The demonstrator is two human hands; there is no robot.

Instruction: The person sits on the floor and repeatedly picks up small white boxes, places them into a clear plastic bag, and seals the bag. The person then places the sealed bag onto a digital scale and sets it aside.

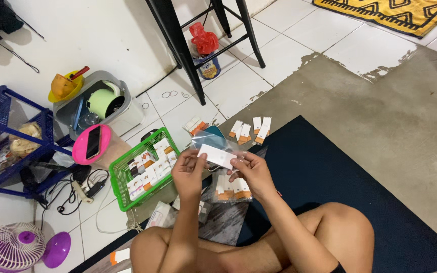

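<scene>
We find open floor to our right: the dark blue mat (330, 167) and the bare grey concrete (390, 111) beyond it lie free of clutter. Straight ahead, a row of small white-and-orange packets (251, 130) blocks the tile, and the black metal stool legs (188, 55) stand farther back. To our left the green plastic mesh basket (145, 169) full of small boxes sits close, with a pink round tray (92, 144) and a blue wire rack (11, 136) crowding behind it.
</scene>
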